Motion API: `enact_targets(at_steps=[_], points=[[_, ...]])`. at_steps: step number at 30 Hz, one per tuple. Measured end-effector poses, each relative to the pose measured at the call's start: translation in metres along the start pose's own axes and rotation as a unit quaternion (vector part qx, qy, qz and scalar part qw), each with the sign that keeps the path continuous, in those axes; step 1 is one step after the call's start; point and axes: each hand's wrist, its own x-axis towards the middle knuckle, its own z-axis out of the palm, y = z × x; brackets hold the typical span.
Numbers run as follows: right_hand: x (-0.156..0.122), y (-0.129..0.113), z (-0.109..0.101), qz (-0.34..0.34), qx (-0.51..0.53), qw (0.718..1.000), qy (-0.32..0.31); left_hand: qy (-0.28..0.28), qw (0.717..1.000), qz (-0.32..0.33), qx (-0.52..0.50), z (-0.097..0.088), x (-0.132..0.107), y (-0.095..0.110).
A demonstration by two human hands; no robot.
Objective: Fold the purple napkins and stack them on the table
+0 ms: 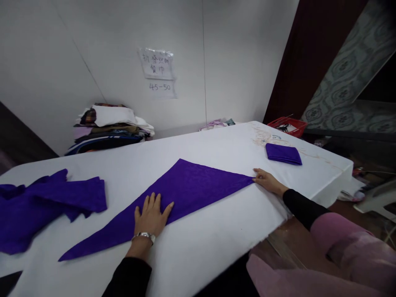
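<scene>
Left of the purple triangle [198,183], a heap of purple fabric [27,218] is seen, rumpled and ragged in outline. The triangle itself, a flat, faintly mottled cloth, is spread across the white tablecloth [216,239] under the left hand [151,216], which is laid palm down on it with fingers parted. Its tapered right corner is pinched between thumb and fingertips of the right hand [266,180]. Right of the triangle and farther back, a folded purple rectangle [283,154] is set, slightly shiny
</scene>
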Motion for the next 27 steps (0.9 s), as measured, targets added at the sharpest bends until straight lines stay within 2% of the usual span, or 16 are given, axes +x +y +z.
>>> enact_targets(at_steps=[3,5,7,9,10,12,15,18,20,22,27], points=[[0.0,0.0,0.002,0.003,-0.02,1.0,0.021,0.001,1.0,-0.001,-0.004,0.0,-0.001,0.0],[-0.002,-0.008,0.006,-0.01,-0.053,0.997,0.047,0.0,1.0,-0.004,-0.005,0.0,-0.001,0.0],[-0.007,-0.027,0.014,-0.052,-0.083,0.992,0.074,0.0,1.0,-0.003,-0.006,0.0,-0.001,-0.001],[-0.015,-0.058,0.028,-0.121,-0.091,0.986,0.067,0.001,1.0,0.0,-0.005,0.001,-0.001,-0.001],[-0.02,-0.077,0.037,-0.155,-0.089,0.983,0.046,0.003,1.0,0.003,-0.003,0.002,-0.001,-0.002],[-0.032,-0.119,0.057,-0.229,-0.088,0.969,-0.042,0.005,1.0,0.003,0.0,0.002,-0.001,-0.002],[-0.047,-0.178,0.087,-0.327,-0.088,0.924,-0.176,0.005,1.0,0.001,0.004,0.001,-0.002,-0.001],[-0.054,-0.21,0.107,-0.37,-0.073,0.892,-0.25,0.002,1.0,0.004,0.015,0.0,-0.002,0.0],[-0.054,-0.212,0.112,-0.369,-0.069,0.887,-0.269,-0.002,1.0,0.004,0.017,-0.001,-0.002,0.0],[-0.052,-0.201,0.108,-0.356,-0.076,0.889,-0.277,-0.005,1.0,0.005,0.015,-0.002,-0.002,0.001],[-0.043,-0.142,0.073,-0.274,-0.138,0.919,-0.248,0.011,1.0,0.005,0.006,0.0,-0.002,0.0]])
